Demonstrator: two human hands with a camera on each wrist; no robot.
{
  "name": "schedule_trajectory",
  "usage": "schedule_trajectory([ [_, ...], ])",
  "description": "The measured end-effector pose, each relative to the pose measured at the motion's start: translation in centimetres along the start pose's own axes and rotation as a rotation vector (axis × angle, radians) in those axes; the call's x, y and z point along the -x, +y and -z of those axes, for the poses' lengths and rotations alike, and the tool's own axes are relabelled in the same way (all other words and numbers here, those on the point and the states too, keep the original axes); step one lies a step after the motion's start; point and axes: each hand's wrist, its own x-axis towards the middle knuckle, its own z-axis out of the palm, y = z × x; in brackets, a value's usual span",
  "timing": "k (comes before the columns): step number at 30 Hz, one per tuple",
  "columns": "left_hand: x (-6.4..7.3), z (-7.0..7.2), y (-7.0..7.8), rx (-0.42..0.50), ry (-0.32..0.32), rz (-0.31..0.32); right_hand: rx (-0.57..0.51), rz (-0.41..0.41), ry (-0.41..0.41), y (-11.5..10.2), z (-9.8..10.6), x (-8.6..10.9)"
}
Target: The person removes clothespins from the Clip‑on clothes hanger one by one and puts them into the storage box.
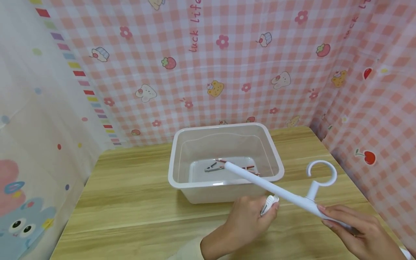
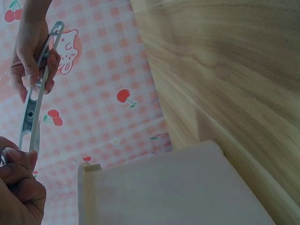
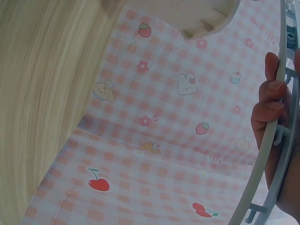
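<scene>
A white hanger with a round hook slants over the front right corner of the plastic basin. My right hand grips it right of the hook, thumb on one side and fingers on the other. The right wrist view shows the slotted underside of the hanger along my fingers. My left hand is just below the hanger, in front of the basin, and pinches a small white, clip-like piece with grey inside. In the left wrist view my left hand is at the hanger's lower end.
Several thin grey and red pieces lie on the basin floor. The basin stands on a wood-grain table. Pink checked cloth hangs behind and to the right, pale printed cloth to the left.
</scene>
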Motion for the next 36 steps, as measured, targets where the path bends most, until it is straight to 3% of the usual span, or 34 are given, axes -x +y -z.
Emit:
schedule_trajectory([
  [5,0.0,0.0,0.0,-0.111,0.029,-0.059,0.017,-0.025,-0.011,0.0,0.1,0.2],
  [8,0.1,0.0,0.0,-0.047,0.020,-0.023,0.012,-0.032,-0.012,0.0,0.1,0.3],
  [11,0.1,0.0,0.1,0.106,-0.024,0.077,0.018,-0.036,-0.012,0.0,0.1,0.4],
  [17,0.1,0.3,0.3,0.558,-0.156,0.390,0.008,-0.016,-0.005,-0.1,-0.1,0.2],
  [20,-0.1,0.3,0.3,0.762,-0.189,0.488,-0.032,0.015,0.011,-0.1,-0.1,-0.1],
  [24,-0.3,0.2,0.3,1.000,-0.226,0.564,-0.076,0.050,0.033,-0.2,-0.3,-0.7],
  [29,-0.3,0.1,0.1,1.221,-0.277,0.637,-0.130,0.065,0.048,-0.5,-0.4,-1.3],
  [36,-0.3,0.1,0.2,1.330,-0.303,0.671,-0.223,0.106,0.048,-0.8,-0.4,-1.7],
])
